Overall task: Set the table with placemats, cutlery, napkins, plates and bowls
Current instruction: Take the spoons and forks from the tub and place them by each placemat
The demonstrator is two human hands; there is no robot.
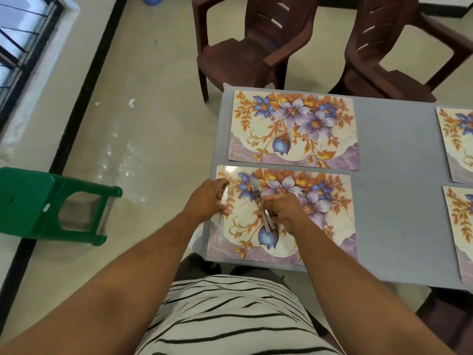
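Table (pixel 394 190), grey, seen from above at its near-left corner. Four floral placemats laid: near mat (pixel 320 226) in front of the person, far mat (pixel 294 129) just beyond it with a thin strip of table between, two more cut off at the right edge, one far (pixel 458 142), one near (pixel 460 226).

Left hand (pixel 207 199) over the left edge of the near mat, fingers curled, pinching a knife (pixel 221 221) around its middle. Knife lies lengthwise along that edge, lower end resting on the mat's purple border; cannot tell if the rest is touching.

Right hand (pixel 284 210) over the middle of the near mat, fingers closed round a bundle of cutlery. Fork (pixel 256 188) tines stick out past the knuckles toward the far mat; handles (pixel 268 222) poke out below the hand. Count of pieces in the bundle not readable.

Two brown plastic chairs at the far side, left chair (pixel 245 52), right chair (pixel 399 55). Green stool (pixel 38 203) on its side on the floor to the left, well apart from the table. Striped shirt (pixel 230 319) at bottom of view.
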